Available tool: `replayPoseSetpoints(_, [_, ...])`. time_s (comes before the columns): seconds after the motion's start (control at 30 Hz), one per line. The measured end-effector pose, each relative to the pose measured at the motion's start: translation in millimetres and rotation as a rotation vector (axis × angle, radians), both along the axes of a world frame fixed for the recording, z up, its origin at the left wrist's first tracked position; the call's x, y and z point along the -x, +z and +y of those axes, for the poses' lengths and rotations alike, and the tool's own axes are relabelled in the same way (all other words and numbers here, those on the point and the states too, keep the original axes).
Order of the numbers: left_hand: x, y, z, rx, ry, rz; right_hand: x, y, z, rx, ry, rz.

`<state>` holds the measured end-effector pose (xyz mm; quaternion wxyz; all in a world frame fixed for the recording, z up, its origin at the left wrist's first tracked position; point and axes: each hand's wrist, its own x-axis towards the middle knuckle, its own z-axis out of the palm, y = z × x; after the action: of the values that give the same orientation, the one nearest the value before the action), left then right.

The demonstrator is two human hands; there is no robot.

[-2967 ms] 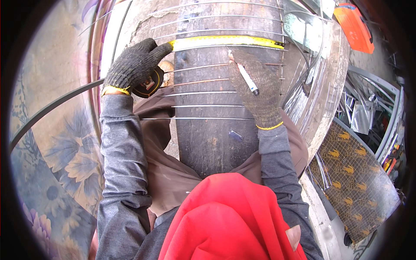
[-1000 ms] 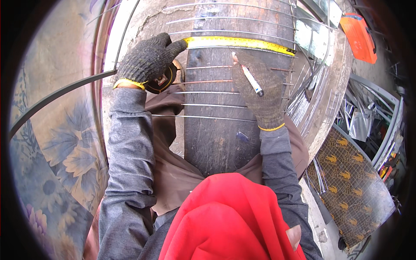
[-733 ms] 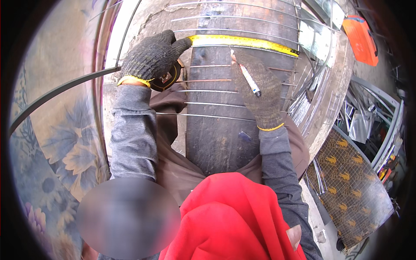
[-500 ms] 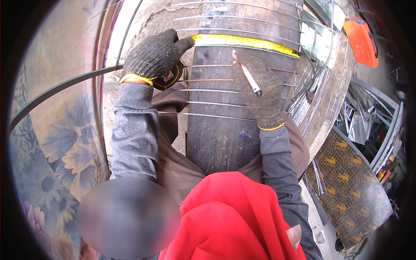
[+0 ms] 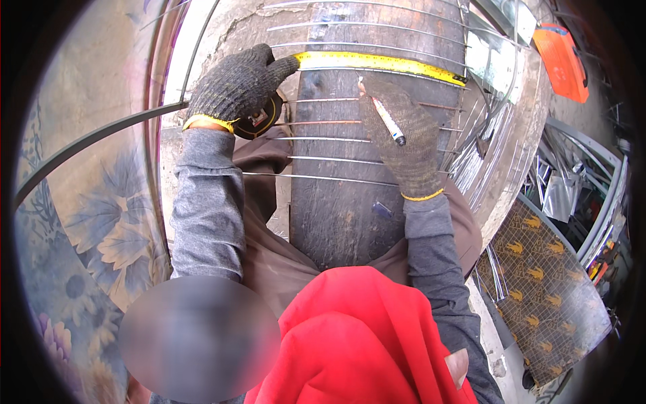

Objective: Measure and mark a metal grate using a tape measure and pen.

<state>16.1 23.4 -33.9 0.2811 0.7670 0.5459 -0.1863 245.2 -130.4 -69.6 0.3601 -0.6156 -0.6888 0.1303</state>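
A yellow tape measure (image 5: 377,62) is stretched across a dark board (image 5: 340,222), lying along one of several thin metal rods (image 5: 330,159). My left hand (image 5: 232,87), in a dark knit glove, is closed around its black case, with the thumb at the near end of the blade. My right hand (image 5: 407,138), also gloved, holds a white marker pen (image 5: 387,121) slanting across it, the tip end up by the fingertips just below the blade. The rods run crosswise over the board, and the right hand covers parts of some.
A curved dark metal bar (image 5: 101,135) reaches in from the left over a floral sheet (image 5: 121,229). At the right lie an orange plastic object (image 5: 562,64), bundled thin rods (image 5: 491,158), a bin of metal scraps (image 5: 562,192) and a patterned panel (image 5: 538,289).
My left hand and the tape have shifted very slightly left and up in the picture. The right hand with the marker pen is almost unmoved.
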Motion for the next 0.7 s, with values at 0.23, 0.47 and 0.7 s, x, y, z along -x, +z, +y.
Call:
replayPoseSetpoints(0.23, [8, -2, -2, -0.031, -0.005, -0.113, 4, 11, 3, -0.008, -0.001, 0.033])
replayPoseSetpoints(0.47, [2, 2, -2, -0.001, 0.068, -0.096, 12, 7, 2, 0.014, 0.000, 0.033])
replayPoseSetpoints(0.7, [29, -37, 4, -0.097, -0.208, -0.086, 13, 6, 2, 0.066, 0.006, -0.017])
